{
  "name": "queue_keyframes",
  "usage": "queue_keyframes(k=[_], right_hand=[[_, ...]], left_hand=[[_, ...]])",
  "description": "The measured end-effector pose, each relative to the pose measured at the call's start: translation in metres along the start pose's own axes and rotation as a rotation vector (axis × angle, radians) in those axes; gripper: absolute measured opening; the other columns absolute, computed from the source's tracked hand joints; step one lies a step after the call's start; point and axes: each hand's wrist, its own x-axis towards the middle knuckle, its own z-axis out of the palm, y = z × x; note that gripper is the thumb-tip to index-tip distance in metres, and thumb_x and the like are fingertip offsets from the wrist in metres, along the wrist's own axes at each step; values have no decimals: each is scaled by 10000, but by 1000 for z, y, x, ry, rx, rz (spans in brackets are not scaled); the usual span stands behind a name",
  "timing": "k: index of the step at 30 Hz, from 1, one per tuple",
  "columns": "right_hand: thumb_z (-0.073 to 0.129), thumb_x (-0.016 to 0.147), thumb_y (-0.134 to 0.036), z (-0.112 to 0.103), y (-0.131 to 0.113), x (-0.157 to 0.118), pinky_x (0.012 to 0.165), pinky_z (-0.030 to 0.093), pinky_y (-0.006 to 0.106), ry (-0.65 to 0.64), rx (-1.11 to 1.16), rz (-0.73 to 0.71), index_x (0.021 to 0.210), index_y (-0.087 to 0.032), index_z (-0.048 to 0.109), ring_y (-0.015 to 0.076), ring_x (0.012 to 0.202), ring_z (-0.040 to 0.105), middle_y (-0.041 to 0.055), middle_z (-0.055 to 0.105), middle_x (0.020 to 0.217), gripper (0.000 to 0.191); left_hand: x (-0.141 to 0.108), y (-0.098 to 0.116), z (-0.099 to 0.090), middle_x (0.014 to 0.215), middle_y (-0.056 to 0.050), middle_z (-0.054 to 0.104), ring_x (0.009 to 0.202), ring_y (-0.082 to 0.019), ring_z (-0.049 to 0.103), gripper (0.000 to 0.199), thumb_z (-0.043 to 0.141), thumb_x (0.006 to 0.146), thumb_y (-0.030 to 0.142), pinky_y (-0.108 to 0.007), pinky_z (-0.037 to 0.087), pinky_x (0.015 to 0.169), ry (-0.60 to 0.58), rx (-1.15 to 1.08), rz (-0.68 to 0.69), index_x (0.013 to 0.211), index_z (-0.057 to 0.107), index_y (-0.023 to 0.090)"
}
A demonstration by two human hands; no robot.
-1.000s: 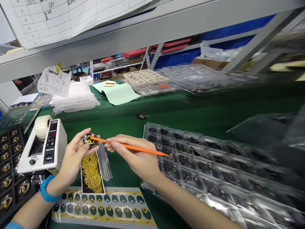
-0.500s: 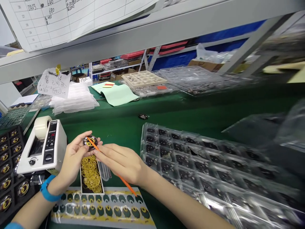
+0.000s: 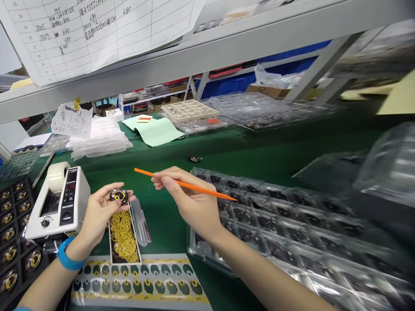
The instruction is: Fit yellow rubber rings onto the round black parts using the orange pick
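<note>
Pinched between the fingers and thumb of my left hand (image 3: 102, 207) is a small round black part (image 3: 119, 196) with a yellow ring on its face. My right hand (image 3: 194, 201) grips a thin orange stick (image 3: 201, 188) with a pointed end, held to the right of the round part and apart from it. Below my left hand lies a box of yellow rings (image 3: 124, 242), with long clear plastic pieces (image 3: 141, 224) beside it. A sheet of yellow and dark green stickers (image 3: 139, 298) is spread in front of the box.
A white tape dispenser (image 3: 61, 203) stands left, beside a black tray (image 3: 19, 242) of finished-looking round parts. Clear trays of black parts (image 3: 275, 216) fill the right. One black part (image 3: 194, 159) lies on the green mat. A grey shelf beam (image 3: 155, 69) crosses above.
My right hand has drawn back to the right from the round part, and the orange stick has turned in its fingers. My left hand still holds the part in about the same place.
</note>
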Motion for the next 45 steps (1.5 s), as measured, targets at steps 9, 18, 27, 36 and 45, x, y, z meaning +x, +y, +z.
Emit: queue_keyframes(k=[9, 18, 27, 36, 45], right_hand=[[389, 994, -257, 4, 3, -8, 608, 507, 326, -140, -163, -213, 947, -179, 676, 178, 721, 599, 67, 605, 791, 302], [343, 1002, -207, 8, 7, -13, 632, 473, 312, -199, -185, -229, 774, -194, 540, 168, 708, 586, 41, 592, 734, 302], [489, 926, -115, 28, 3, -32, 504, 411, 240, -183, -395, -415, 869, -170, 605, 123, 556, 566, 23, 632, 678, 140], [520, 905, -102, 34, 7, -32, 582, 486, 248, -118, -406, -278, 845, -156, 608, 143, 643, 624, 55, 683, 756, 119], [510, 799, -95, 30, 3, -27, 534, 392, 214, -180, -175, -51, 699, -181, 542, 96, 571, 499, -13, 553, 647, 135]], left_hand=[[-3, -1, 4, 736, -48, 729, 650, -195, 729, 130, 741, 729, 202, -219, 559, 486, 7, 150, 113, 834, 683, 153], [-3, -2, 4, 675, -43, 722, 547, -160, 696, 49, 702, 737, 181, -186, 495, 415, 27, 216, 173, 769, 675, 156], [-8, -9, 13, 829, -33, 751, 644, -161, 712, 124, 694, 744, 180, -231, 576, 567, 134, 265, 215, 867, 708, 185], [-21, -21, 14, 1237, -72, 661, 1127, -217, 638, 387, 583, 810, 101, -277, 549, 896, 49, 374, 250, 1180, 620, 209], [-26, -29, 11, 1378, -58, 579, 1226, -216, 573, 445, 477, 930, 148, -295, 472, 1009, -85, 511, 289, 1363, 511, 246]])
